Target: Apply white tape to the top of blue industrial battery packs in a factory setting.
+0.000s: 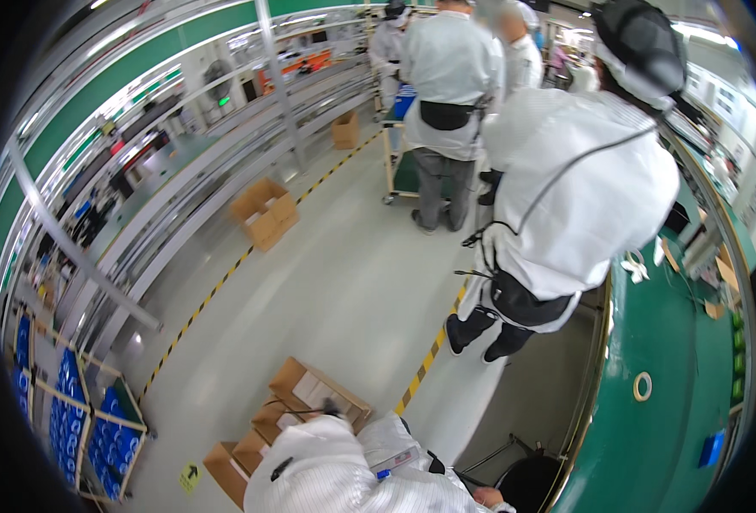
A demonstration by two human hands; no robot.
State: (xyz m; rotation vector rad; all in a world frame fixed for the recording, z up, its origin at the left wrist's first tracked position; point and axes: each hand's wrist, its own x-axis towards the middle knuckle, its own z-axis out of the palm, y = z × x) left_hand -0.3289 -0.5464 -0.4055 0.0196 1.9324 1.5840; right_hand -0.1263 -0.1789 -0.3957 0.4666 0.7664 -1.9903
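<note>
Head view: the open carton (289, 377) lies at the far end of the left sleeve (314, 466), long axis far-left to near-right. The nearer left hand (332, 408) is too blurred, the right hand (486, 496) too hidden, to tell opening or hold.

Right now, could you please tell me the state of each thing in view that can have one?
Near cardboard boxes: open
Farther cardboard boxes: open
Tape roll: lying flat on the green bench
Blue bins: racked in rows
Cart: standing upright
Ceiling light: lit
</note>
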